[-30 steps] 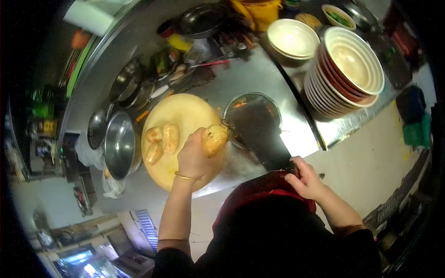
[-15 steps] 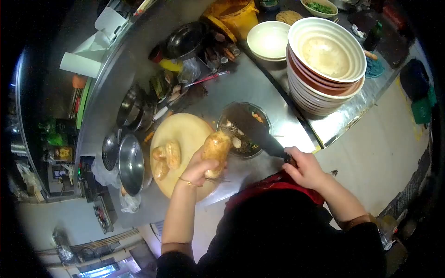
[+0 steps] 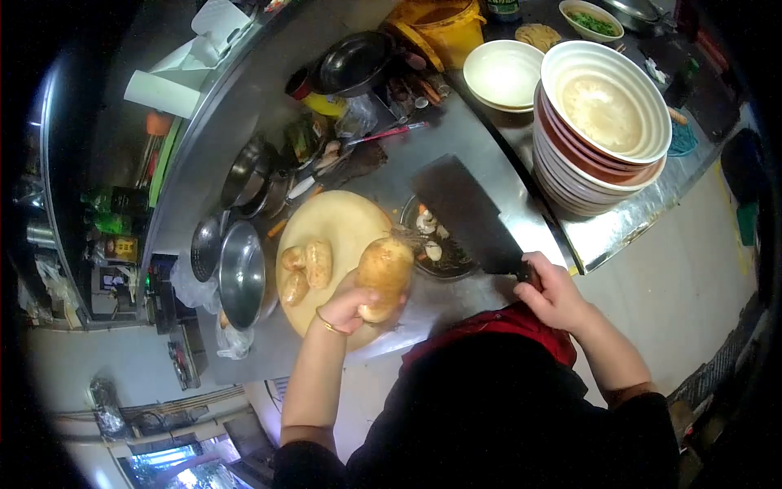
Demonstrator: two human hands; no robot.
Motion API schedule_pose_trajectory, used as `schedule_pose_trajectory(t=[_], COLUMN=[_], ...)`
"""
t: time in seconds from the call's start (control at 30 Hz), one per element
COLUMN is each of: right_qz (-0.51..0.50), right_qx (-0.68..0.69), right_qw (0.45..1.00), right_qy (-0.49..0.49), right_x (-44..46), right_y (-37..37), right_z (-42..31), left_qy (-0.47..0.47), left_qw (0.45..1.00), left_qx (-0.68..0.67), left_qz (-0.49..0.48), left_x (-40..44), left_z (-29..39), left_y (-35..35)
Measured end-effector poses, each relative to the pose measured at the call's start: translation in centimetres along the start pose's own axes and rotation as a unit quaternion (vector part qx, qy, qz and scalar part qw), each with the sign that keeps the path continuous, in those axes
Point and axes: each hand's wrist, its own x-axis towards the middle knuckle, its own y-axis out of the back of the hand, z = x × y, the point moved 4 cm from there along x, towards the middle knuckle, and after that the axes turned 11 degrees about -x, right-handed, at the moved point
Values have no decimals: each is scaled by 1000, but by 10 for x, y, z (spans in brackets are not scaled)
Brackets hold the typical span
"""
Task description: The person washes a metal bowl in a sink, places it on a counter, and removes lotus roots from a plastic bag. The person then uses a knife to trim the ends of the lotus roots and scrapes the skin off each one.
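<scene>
My left hand (image 3: 344, 308) is wrapped round the lower part of a thick, pale brown lotus root (image 3: 387, 273), held over the right side of a round cutting board (image 3: 346, 218). Stringy dark roots stick out from its far end. In my right hand (image 3: 555, 292) is the handle of a broad, dark cleaver (image 3: 468, 208), its blade angled over a round bowl (image 3: 446, 278) and apart from the root. Dark scraps and pale bits (image 3: 432, 250) lie in that bowl, partly hidden by the blade. Several smaller root pieces (image 3: 319, 263) rest on the board.
Metal bowls (image 3: 242, 281) stand left of the board. Behind it are a black pan (image 3: 355, 65), a knife with a white handle (image 3: 301, 188) and assorted food. A tall stack of bowls (image 3: 562, 175) and a white bowl (image 3: 503, 69) stand at the right, near a yellow bucket (image 3: 450, 37).
The cleaver blade has moved away from the lotus root, uncovering more of the bowl's contents. The root has turned, showing a broader side. The whole view has shifted slightly.
</scene>
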Motion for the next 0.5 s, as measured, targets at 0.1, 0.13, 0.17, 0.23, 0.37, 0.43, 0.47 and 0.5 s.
schedule_pose_trajectory(t=[0.1, 0.13, 0.17, 0.23, 0.37, 0.43, 0.47, 0.5], right_qz=[-16, -8, -11, -13, -25, -33, -35, -36], right_qx=[-78, -97, -135, -178, -208, -220, -231, -241], right_qw=[995, 991, 985, 977, 971, 969, 966, 964], right_qy=[63, 91, 104, 113, 115, 110, 109, 107], right_x=[-3, -3, -3, -5, -8, -9, -10, -10], right_y=[-1, -1, -1, -4, -7, -10, -12, -14], right_z=[-14, -22, -29, -33, -38, -40, -41, -44], left_qy=[-38, -34, -30, -68, -138, -134, -131, -122], left_qw=[992, 986, 978, 969, 941, 928, 921, 921], left_qx=[105, 144, 182, 218, 294, 326, 342, 344], left_qz=[57, 79, 100, 96, 95, 119, 131, 133], left_x=[6, 6, 7, 10, 16, 16, 17, 17], left_z=[3, 6, 7, 6, 3, 3, 3, 3], left_y=[-13, -18, -20, -20, -7, -5, -5, -6])
